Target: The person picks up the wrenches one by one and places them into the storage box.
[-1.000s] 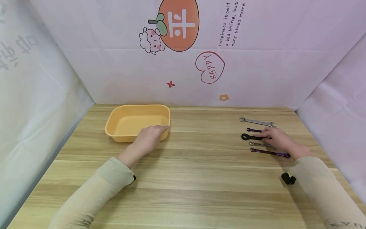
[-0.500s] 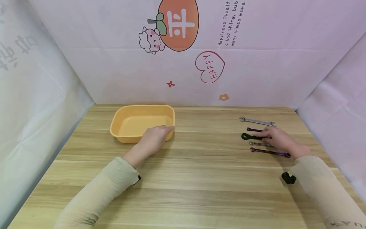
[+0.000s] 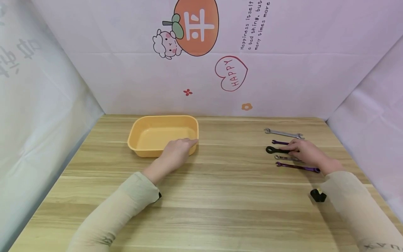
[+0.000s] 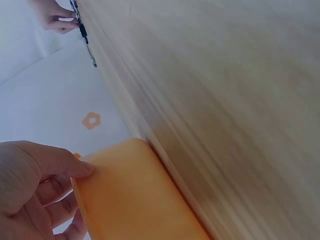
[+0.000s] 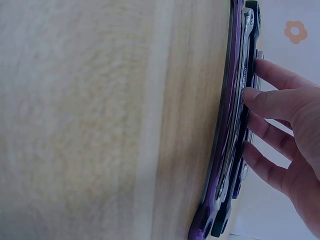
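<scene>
- The wooden table [image 3: 220,196] lies under both hands, and the pale sleeves reach over it from the near edge.
- The orange tray [image 3: 163,134] stands directly in front of the left hand [image 3: 176,152], far to the left of the right hand [image 3: 306,152].
- The left hand grips the near right corner of the tray: in the left wrist view the thumb [image 4: 60,161] lies on the rim and the other fingers are curled under the wall.
- The right hand rests over a row of wrenches, its fingers nearly straight and a little spread. The fingertips [image 5: 252,95] touch the wrenches, but I cannot tell whether they already pinch one.
- The silver wrench [image 3: 283,133] lies just beyond the right hand, apart from the fingers.
- The long purple wrench [image 3: 296,167] lies on the near side of the right hand, beside the wrist.
- The black wrench [image 3: 275,150] sticks out to the left from under the right fingertips.
- The small grey wrench [image 3: 284,158] lies between the black one and the long purple one, partly under the hand.
- The short purple wrench [image 3: 279,142] shows just beyond the fingers.
- A small black object [image 3: 318,196] sits under the right forearm.
</scene>
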`<action>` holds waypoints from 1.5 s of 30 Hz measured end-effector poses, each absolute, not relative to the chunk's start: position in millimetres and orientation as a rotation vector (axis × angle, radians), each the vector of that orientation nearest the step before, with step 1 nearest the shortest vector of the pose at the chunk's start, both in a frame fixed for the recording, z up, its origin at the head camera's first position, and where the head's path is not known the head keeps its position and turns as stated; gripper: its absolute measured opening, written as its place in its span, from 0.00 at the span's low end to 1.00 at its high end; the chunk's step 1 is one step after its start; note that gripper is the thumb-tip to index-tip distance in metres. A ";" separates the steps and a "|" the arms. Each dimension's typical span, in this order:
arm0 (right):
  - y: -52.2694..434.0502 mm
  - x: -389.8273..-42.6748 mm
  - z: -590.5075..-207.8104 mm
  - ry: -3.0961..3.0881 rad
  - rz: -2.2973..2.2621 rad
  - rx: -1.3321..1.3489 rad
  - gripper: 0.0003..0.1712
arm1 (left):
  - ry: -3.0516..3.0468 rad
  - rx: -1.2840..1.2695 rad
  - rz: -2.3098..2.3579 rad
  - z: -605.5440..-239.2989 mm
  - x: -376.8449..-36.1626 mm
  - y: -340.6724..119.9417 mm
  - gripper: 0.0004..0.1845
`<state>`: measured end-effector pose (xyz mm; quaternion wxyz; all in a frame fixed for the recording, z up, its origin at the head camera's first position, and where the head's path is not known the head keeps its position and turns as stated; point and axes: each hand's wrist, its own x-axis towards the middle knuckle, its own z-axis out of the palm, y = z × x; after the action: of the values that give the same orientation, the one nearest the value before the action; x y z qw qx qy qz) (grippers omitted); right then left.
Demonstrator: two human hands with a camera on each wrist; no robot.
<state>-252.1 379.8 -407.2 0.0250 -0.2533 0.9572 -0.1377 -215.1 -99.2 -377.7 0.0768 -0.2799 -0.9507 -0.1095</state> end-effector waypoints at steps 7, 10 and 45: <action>380.2 -252.7 -405.6 2.953 -0.428 -0.769 0.20 | -2.824 -0.861 -0.321 -379.4 -216.0 -91.9 0.25; 378.9 -251.7 -404.8 2.953 -0.442 -0.765 0.21 | -2.816 -0.865 -0.326 -380.6 -217.2 -91.7 0.25; 380.6 -250.7 -408.6 2.960 -0.429 -0.770 0.22 | -2.852 -1.029 -0.398 -373.4 -213.8 -211.7 0.20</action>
<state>-250.7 380.6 -408.6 0.0267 -0.2492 0.9580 -0.1390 -213.8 -211.7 -373.4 0.0417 -0.3363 -0.9318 -0.1301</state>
